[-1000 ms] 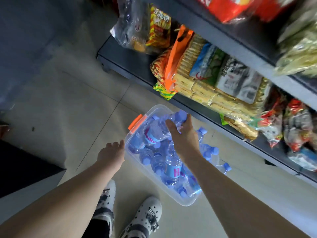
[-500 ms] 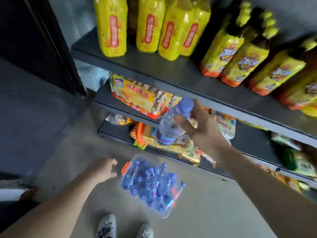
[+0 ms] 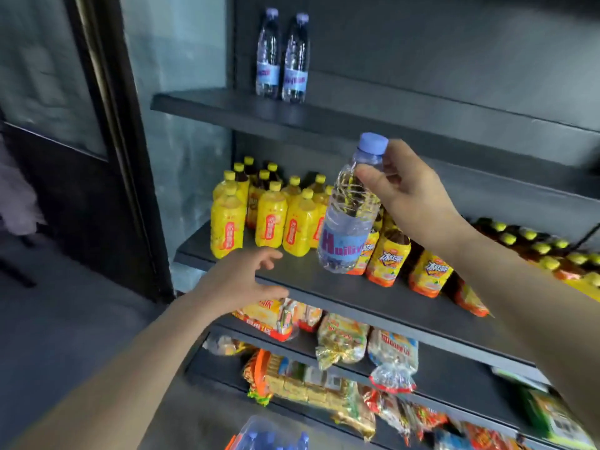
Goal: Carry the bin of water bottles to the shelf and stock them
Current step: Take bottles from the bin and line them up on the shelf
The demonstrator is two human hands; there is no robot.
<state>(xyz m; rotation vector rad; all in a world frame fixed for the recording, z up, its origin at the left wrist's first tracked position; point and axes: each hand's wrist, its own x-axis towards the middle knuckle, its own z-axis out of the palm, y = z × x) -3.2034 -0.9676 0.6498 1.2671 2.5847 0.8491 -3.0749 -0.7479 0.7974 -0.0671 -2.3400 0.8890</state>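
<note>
My right hand [image 3: 410, 193] grips a clear water bottle [image 3: 349, 219] by its neck, just under the purple cap; the bottle hangs tilted in front of the middle shelf. My left hand [image 3: 242, 282] hovers with spread fingers and holds nothing, close to the front edge of the middle shelf [image 3: 373, 298]. Two water bottles [image 3: 281, 58] stand upright at the left end of the top shelf [image 3: 357, 125]. The clear bin [image 3: 266, 438] with more bottles shows only as a sliver on the floor at the bottom edge.
Yellow drink bottles [image 3: 259, 219] and orange-labelled tea bottles [image 3: 409, 258] crowd the middle shelf. Snack packs [image 3: 344, 345] fill the lower shelves. A dark door frame [image 3: 123, 151] stands left of the shelving. To the right of the two bottles the top shelf is bare.
My right hand picked a bottle out of the bin and raised it to shelf height. My view swung up from the floor to the shelves. My left hand rose from the bin's side.
</note>
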